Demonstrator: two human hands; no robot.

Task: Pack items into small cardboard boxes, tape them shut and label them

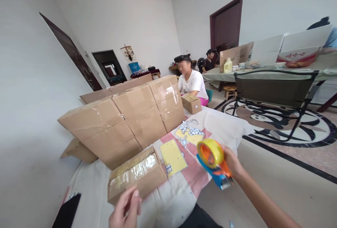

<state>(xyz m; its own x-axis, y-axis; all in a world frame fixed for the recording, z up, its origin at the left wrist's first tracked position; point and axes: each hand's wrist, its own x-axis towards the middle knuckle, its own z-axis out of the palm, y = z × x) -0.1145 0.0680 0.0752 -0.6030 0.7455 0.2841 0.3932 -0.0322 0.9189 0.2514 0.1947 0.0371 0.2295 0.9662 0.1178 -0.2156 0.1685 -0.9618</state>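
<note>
The right hand (pixel 231 160) grips the tape dispenser (pixel 216 172), loaded with a yellow tape roll (pixel 219 153), above the near right edge of the table. The left hand (pixel 125 209) is loosely bent, gripping nothing visible, at the near side of the taped carton (pixel 138 176); contact cannot be determined. The taped carton lies at near left. Right of it: a yellow patch (pixel 173 158) on the tablecloth (pixel 172 200). Beyond it: stacked cartons (pixel 137 115). Far side: a seated person (pixel 195 84) behind a small carton (pixel 193 105).
</note>
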